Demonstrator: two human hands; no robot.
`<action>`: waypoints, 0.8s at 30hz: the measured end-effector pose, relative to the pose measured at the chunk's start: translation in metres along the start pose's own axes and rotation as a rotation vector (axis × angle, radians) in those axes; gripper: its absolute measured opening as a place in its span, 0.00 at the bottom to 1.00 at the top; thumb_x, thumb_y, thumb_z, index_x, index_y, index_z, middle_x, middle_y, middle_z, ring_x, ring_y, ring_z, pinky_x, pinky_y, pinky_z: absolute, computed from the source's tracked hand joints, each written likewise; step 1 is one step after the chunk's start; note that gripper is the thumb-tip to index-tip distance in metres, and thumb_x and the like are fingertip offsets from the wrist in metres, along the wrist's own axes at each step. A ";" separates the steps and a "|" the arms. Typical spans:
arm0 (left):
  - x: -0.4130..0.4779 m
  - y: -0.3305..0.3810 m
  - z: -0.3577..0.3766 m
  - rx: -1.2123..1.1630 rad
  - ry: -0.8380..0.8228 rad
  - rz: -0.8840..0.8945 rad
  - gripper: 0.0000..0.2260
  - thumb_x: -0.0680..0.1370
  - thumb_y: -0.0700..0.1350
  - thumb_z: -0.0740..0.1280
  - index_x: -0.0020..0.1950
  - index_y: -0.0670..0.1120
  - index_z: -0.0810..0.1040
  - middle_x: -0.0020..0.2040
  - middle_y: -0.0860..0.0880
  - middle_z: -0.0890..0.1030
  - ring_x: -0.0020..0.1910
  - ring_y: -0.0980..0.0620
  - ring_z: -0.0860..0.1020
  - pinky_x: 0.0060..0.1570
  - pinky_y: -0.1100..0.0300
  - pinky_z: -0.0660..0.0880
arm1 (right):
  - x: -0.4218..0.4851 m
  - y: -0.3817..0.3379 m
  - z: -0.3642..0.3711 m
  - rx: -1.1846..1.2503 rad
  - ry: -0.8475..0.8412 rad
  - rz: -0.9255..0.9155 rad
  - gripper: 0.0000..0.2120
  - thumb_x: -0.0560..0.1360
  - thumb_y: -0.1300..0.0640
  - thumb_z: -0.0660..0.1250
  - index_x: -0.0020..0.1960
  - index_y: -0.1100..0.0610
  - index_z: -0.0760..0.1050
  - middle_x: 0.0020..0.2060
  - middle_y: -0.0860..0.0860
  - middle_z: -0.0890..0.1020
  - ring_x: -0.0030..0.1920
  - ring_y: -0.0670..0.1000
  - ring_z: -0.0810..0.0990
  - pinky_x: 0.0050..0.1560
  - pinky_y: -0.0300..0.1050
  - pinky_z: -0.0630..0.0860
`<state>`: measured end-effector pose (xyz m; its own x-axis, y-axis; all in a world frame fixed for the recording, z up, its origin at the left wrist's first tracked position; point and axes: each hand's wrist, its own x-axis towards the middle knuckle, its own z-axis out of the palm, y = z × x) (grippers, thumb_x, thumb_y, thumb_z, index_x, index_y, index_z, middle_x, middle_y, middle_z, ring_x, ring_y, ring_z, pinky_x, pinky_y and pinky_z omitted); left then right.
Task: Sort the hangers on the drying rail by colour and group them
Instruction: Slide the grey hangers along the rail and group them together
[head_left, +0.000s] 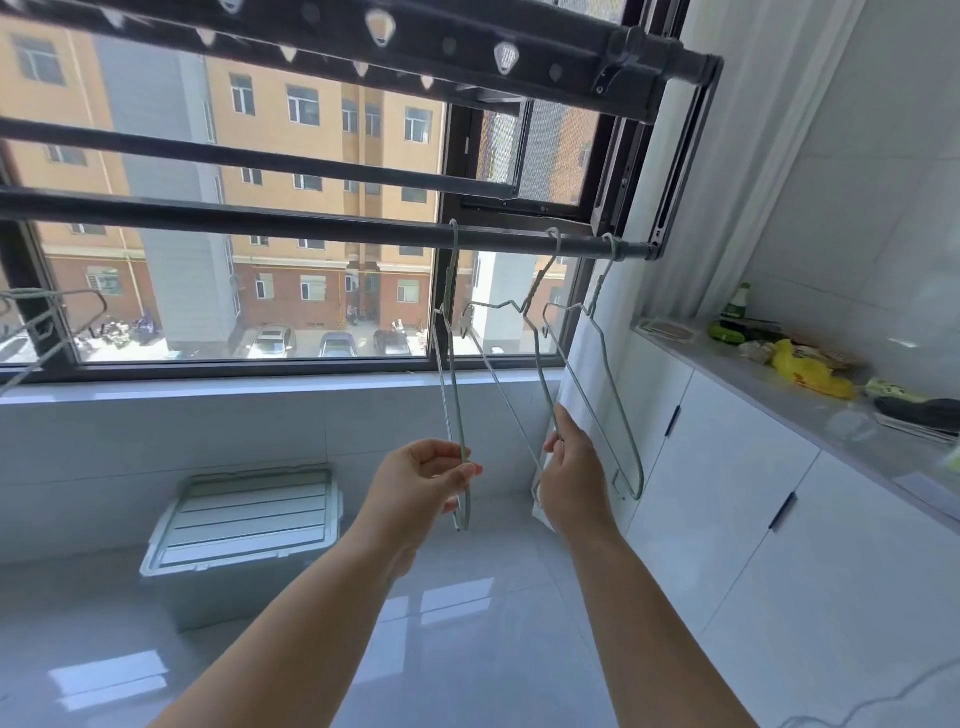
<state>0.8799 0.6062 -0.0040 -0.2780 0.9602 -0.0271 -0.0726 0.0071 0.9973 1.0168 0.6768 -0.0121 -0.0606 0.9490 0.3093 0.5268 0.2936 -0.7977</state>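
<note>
Two hangers on the rail (311, 226), one pinched in each hand.

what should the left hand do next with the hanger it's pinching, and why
Probably slide it right along the rail. The left hand pinches the green hanger, hooked apart from the two grey hangers near the rail's right end, one gripped by the right hand. Colours look close, so check first.

Three pale wire hangers hooked on dark drying rail (311, 221), near its right end. Left hand (421, 478) pinching lower end of leftmost hanger (453, 395). Right hand (574, 467) gripping middle hanger (506, 384). Rightmost hanger (597, 384) hanging free. More hangers (47, 312) at far left edge.
</note>
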 end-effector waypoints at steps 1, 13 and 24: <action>0.000 0.000 -0.001 0.003 0.000 -0.001 0.05 0.73 0.38 0.68 0.49 0.42 0.77 0.46 0.45 0.83 0.44 0.53 0.79 0.46 0.58 0.74 | -0.001 0.000 0.000 -0.014 0.002 -0.016 0.23 0.79 0.66 0.46 0.73 0.55 0.58 0.48 0.54 0.71 0.47 0.51 0.70 0.49 0.39 0.65; -0.004 -0.001 -0.007 -0.014 0.055 0.007 0.05 0.72 0.37 0.69 0.47 0.43 0.77 0.46 0.44 0.82 0.43 0.52 0.78 0.45 0.59 0.74 | 0.001 0.003 0.003 -0.090 0.009 -0.072 0.26 0.77 0.69 0.48 0.73 0.55 0.58 0.46 0.53 0.70 0.45 0.51 0.71 0.47 0.39 0.66; -0.002 -0.004 -0.006 -0.001 0.057 0.016 0.05 0.72 0.37 0.69 0.45 0.45 0.77 0.46 0.42 0.82 0.43 0.51 0.78 0.45 0.58 0.74 | 0.002 0.009 0.001 -0.082 0.007 -0.014 0.26 0.77 0.70 0.47 0.73 0.57 0.58 0.49 0.53 0.70 0.47 0.49 0.69 0.44 0.34 0.63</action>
<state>0.8748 0.6027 -0.0081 -0.3330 0.9428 -0.0153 -0.0685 -0.0080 0.9976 1.0205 0.6816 -0.0193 -0.0625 0.9441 0.3238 0.5936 0.2959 -0.7484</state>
